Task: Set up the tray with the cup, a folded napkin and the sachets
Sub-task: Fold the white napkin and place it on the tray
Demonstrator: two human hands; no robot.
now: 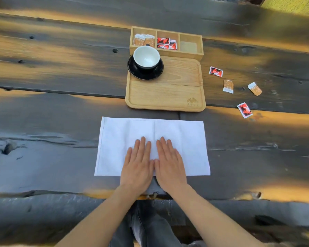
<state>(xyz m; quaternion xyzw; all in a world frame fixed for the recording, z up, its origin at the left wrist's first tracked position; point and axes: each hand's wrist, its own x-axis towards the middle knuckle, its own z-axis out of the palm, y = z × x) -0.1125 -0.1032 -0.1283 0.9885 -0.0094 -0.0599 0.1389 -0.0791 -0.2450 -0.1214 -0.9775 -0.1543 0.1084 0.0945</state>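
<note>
A white napkin (182,139) lies flat on the dark table, a wide rectangle with a crease down its middle. My left hand (138,164) and my right hand (169,164) rest palm down side by side on its near half, fingers spread, holding nothing. Beyond it sits a light wooden tray (168,97). A white-lined black cup (146,57) stands on a black saucer (144,73) at the tray's far left corner. Loose sachets lie right of the tray: two red ones (215,71) (244,110) and two brown ones (228,86) (255,88).
A wooden three-compartment box (191,55) stands behind the tray, with brown sachets in its left slot and red sachets in its middle slot. The table's near edge (61,196) runs just below my wrists, with my legs under it.
</note>
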